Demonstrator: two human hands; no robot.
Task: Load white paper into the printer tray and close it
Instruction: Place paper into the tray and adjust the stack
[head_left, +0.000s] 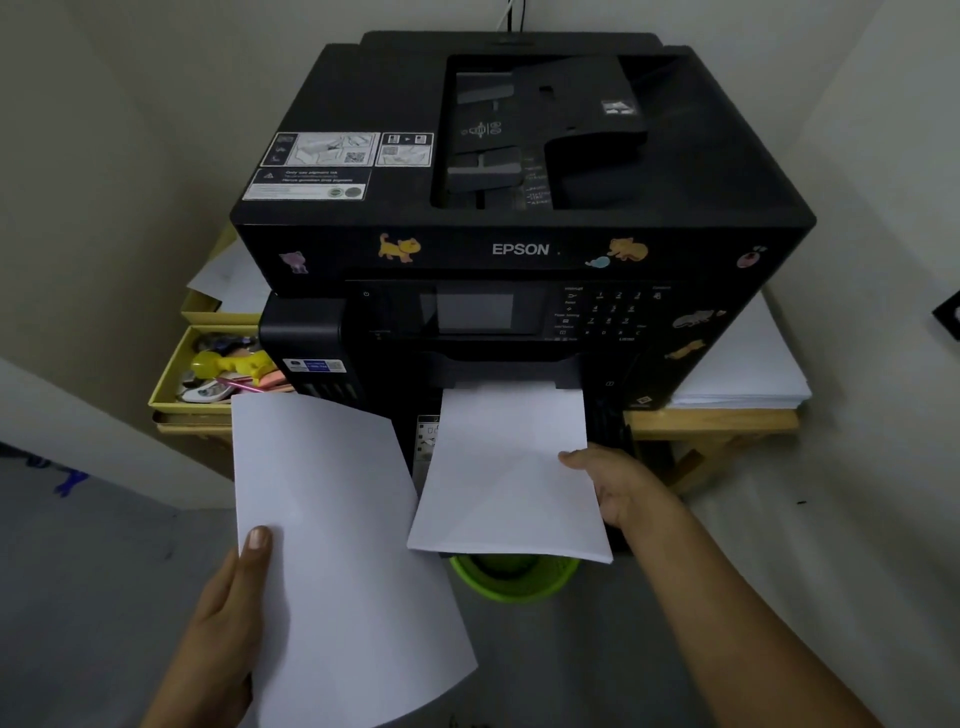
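- The wooden tabletop (711, 420) carries the black printer (519, 234).
- A stack of white sheets (743, 364) lies right of the printer.
- Yellow trays (171, 395) of clutter sit left.
- A green bin (514, 577) stands on the floor (104, 571).

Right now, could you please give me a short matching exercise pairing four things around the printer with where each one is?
Things:
1. loose sheet
2. paper stack
3. green bin
4. yellow box

Places:
A. left of the printer
B. on the floor, below the stack
C. in the left hand
D. held by the right hand at the printer's front

Pairs: 1-C, 2-D, 3-B, 4-A
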